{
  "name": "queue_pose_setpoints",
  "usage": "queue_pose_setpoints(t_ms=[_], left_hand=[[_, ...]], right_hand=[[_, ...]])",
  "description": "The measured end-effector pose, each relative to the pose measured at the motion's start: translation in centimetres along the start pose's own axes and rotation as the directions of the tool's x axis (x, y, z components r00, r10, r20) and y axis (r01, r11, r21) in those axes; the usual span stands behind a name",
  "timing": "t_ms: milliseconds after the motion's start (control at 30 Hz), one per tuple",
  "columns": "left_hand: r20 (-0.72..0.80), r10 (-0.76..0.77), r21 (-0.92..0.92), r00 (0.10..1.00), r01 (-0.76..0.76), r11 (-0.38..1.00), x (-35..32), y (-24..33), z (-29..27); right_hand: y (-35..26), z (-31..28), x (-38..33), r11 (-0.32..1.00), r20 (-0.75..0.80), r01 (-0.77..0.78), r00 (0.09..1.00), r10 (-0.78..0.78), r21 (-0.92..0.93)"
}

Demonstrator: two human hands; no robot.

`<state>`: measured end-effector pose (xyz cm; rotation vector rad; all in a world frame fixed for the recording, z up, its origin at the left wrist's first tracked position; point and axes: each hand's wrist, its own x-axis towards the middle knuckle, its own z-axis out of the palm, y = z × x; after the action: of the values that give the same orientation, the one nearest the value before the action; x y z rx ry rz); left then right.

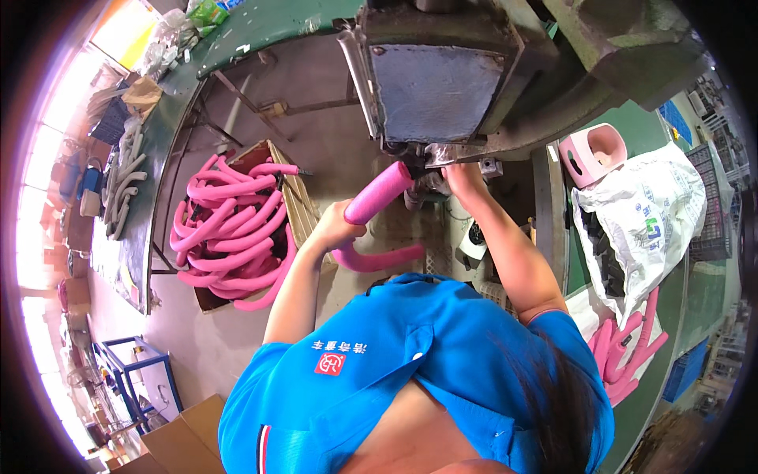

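My left hand is closed around a pink curved foam tube. The tube's upper end points into the opening under a big grey-green press machine, and its lower part bends to the right below my hand. My right hand reaches to the metal fixture at the machine's underside, right beside the tube's tip. Its fingers rest against the metal; whether it grips anything is hidden. My blue shirt fills the lower middle of the view.
A wooden crate heaped with several pink foam tubes stands on the floor to my left. On the green bench at right lie a white plastic sack, a pink moulded part and more pink tubes. Grey tubes lie on a far-left table.
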<state>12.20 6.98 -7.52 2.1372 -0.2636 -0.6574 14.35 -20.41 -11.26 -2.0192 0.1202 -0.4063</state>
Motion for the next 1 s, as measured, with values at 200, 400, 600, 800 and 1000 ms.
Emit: queue_pose_setpoints(t_ms=[200,400,600,800,1000], left_hand=[[0.037,0.139,0.206,0.99,-0.144,0.968,1.5,-1.4,-0.4],[0.098,0.069,0.104,0.993,-0.079,0.991,2.1,-1.5,-1.5],[0.096,0.148,0.117,0.984,-0.158,0.98,1.4,-0.4,-1.4],[0.074,0.122,0.062,0.99,-0.127,0.99,0.6,-0.3,-1.4],[0.091,0.127,0.102,0.988,-0.136,0.985,0.9,-0.4,-1.3]], right_hand=[[6.6,1.5,-0.8,0.98,0.0,-0.072,0.997,0.074,-0.186],[-1.6,-2.6,-2.8,0.712,0.375,-0.585,0.806,0.458,0.388],[7.1,-5.8,-8.2,-0.035,0.147,-0.179,0.662,0.735,0.983],[4.1,-4.9,-12.0,-0.215,0.343,-0.273,0.622,0.704,0.938],[-2.5,-7.1,-10.6,-0.131,0.348,-0.324,0.827,0.442,0.937]])
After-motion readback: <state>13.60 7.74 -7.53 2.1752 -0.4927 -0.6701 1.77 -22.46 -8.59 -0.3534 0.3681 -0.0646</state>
